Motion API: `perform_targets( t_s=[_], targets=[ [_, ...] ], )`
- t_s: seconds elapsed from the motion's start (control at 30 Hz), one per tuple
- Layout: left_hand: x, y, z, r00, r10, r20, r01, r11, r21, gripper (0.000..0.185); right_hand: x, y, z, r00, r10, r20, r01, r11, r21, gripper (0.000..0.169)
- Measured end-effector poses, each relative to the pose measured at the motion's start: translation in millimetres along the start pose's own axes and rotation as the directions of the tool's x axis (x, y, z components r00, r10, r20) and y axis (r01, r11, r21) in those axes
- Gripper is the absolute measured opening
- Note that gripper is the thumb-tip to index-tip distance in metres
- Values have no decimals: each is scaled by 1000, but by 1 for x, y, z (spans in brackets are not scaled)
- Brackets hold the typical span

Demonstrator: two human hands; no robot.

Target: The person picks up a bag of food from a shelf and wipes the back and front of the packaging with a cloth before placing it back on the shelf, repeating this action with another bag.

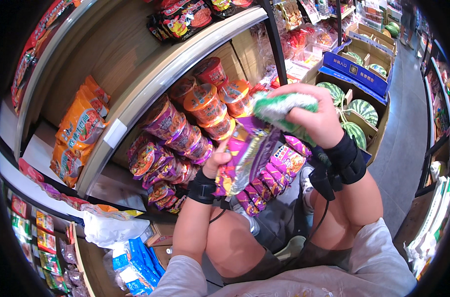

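Observation:
My left hand (216, 162) grips a purple and yellow plastic pack (243, 159), apparently instant noodles, tilted in front of my knees. Above its upper end, a green and white fluffy cloth (284, 105) is bunched in my right hand (317, 115). Whether the cloth touches the pack I cannot tell. Below and behind the held pack, more purple noodle packs (280, 163) lie in a group close to my shoes. On the lower shelf beside my left hand stand stacked purple noodle cups (173, 122) and orange noodle cups (206, 104).
A wooden shelf edge (165, 74) curves above the cups. Orange noodle bags (78, 130) stand on the shelf at left. Cardboard boxes (377, 137) of watermelons (362, 111) line the aisle at right. Blue packets (143, 263) and a white plastic bag (113, 226) lie at lower left.

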State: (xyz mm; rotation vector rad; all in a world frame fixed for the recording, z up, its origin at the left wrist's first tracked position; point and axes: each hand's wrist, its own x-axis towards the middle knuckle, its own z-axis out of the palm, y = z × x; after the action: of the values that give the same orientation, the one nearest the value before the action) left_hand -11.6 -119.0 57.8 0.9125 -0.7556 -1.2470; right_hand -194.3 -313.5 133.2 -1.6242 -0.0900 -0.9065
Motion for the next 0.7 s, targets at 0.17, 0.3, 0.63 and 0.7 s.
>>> perform_targets(
  t_s=[0.17, 0.3, 0.63, 0.7],
  targets=[
    [0, -3, 16, 999, -27, -26, 24, 991, -134, 90, -2, 10, 9, 957, -280, 82, 292, 919, -265, 29],
    [-6, 2, 14, 1000, -17, -11, 14, 978, -207, 88, -2, 11, 12, 958, -282, 53, 277, 861, -428, 26],
    [-6, 3, -14, 942, 282, 183, -107, 767, -633, 80, -5, 30, 8, 946, -324, 28, 235, 623, -746, 23],
    [-6, 0, -24, 936, 314, 158, -155, 772, -617, 81, -4, 33, 7, 948, -318, 25, 214, 575, -790, 23]
  ],
)
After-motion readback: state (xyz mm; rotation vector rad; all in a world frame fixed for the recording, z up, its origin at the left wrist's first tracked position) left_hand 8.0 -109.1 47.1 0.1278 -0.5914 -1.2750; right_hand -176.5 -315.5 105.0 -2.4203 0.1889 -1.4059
